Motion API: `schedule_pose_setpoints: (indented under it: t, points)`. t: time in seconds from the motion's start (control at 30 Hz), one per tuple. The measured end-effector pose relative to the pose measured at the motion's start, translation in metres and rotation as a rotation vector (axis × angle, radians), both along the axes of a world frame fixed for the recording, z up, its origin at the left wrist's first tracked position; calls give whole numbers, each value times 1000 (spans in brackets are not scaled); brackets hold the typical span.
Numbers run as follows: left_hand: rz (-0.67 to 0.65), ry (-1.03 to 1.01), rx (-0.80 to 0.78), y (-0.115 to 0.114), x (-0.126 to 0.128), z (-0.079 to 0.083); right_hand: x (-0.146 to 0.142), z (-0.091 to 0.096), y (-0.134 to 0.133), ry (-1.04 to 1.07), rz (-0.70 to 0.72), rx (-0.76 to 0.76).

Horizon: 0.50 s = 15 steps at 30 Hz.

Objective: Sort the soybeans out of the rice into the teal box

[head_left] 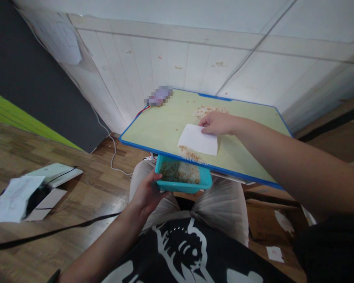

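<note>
My left hand (150, 192) grips the left end of a turquoise plastic tub (177, 186), held just under the near edge of the table. Inside the tub lies a mix of pale and yellow-brown grains (179, 172). Between the fingers and thumb of my right hand (216, 122) is a white card (197, 140), its lower edge down on the tabletop. A band of loose grains (190, 153) lies along the card's near side, at the table edge above the tub. Past my right hand, another patch of grains (211, 112) is spread on the surface.
The pale yellow-green table (153, 129) has a blue rim and stands against a white panelled wall (171, 55). A blurred-out object (159, 96) sits at its far left corner. Papers and a box (35, 192) lie on the wooden floor at left; cardboard boxes (262, 224) stand at right.
</note>
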<state>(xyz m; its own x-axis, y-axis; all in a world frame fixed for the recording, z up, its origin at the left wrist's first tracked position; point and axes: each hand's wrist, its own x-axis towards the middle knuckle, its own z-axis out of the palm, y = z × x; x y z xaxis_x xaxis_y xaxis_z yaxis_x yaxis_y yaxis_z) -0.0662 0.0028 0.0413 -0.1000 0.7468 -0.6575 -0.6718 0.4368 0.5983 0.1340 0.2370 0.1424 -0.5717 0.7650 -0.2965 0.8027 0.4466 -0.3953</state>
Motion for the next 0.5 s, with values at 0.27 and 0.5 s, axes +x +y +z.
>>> schedule_pose_setpoints:
  t: [0.27, 0.5]
  points:
    - [3, -9, -9, -1, -1, -1, 1, 3, -24, 36, 85, -66]
    - [32, 8, -18, -2, 2, 1, 5, 15, -40, 75, 104, -28]
